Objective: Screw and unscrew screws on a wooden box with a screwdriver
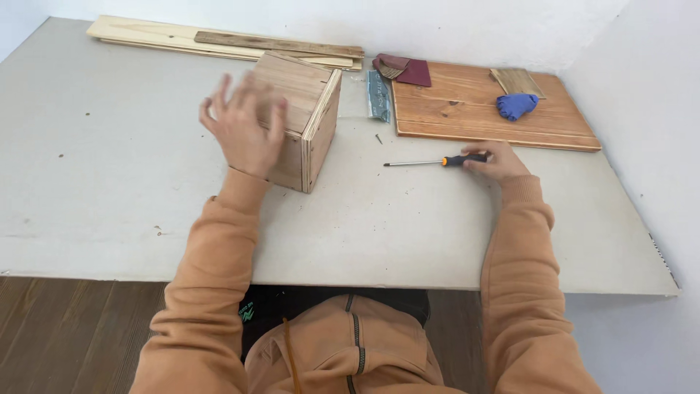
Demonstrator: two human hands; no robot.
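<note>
A small wooden box point(310, 109) stands on the grey table point(109, 168), a little left of the middle. My left hand point(244, 128) hovers just in front of it with fingers spread, close to its near-left side and holding nothing. My right hand point(496, 160) rests on the table and grips the black and orange handle of a screwdriver point(437, 161). The screwdriver lies flat, its metal shaft pointing left toward the box.
A brown wooden panel point(467, 109) lies at the back right, bearing a blue cloth point(516, 105), a small wood piece point(516, 82) and dark red sandpaper point(408, 71). Long planks point(219, 42) lie along the back wall. A small packet point(378, 95) and a loose screw point(378, 138) sit between.
</note>
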